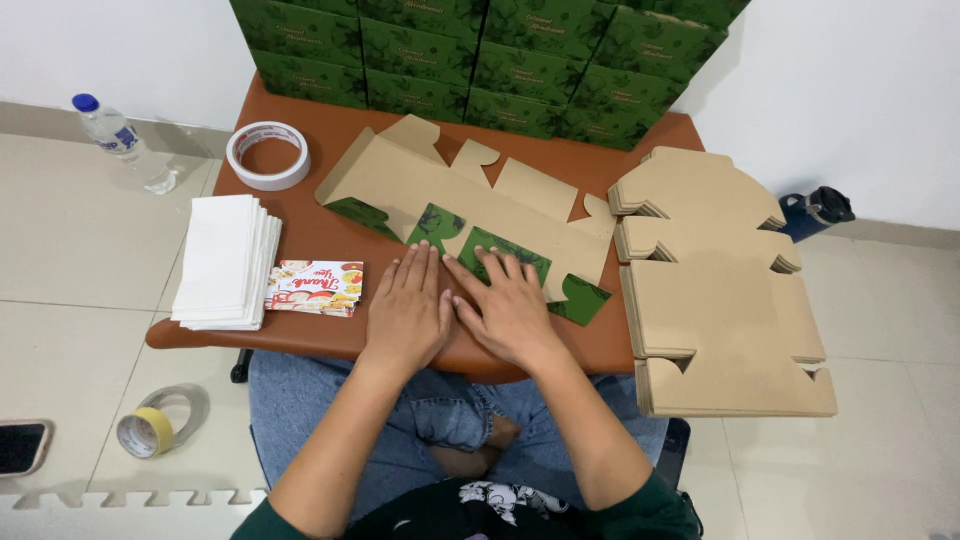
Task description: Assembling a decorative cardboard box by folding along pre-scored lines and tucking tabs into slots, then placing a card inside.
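Note:
A flat, unfolded cardboard box blank (455, 190), brown inside with green printed flaps, lies across the middle of the brown table (320, 235). My left hand (408, 305) rests flat on the table at the blank's near edge, fingers spread. My right hand (508, 308) presses flat on a green folded flap (505, 255) of the blank. Neither hand grips anything.
A stack of flat brown blanks (715, 290) fills the table's right side. Green finished boxes (490, 55) are piled at the back. White tape roll (268, 155), white paper stack (222, 260) and colourful cards (315, 288) lie on the left. On the floor: bottle (120, 140), yellow tape (145, 432), phone (20, 447).

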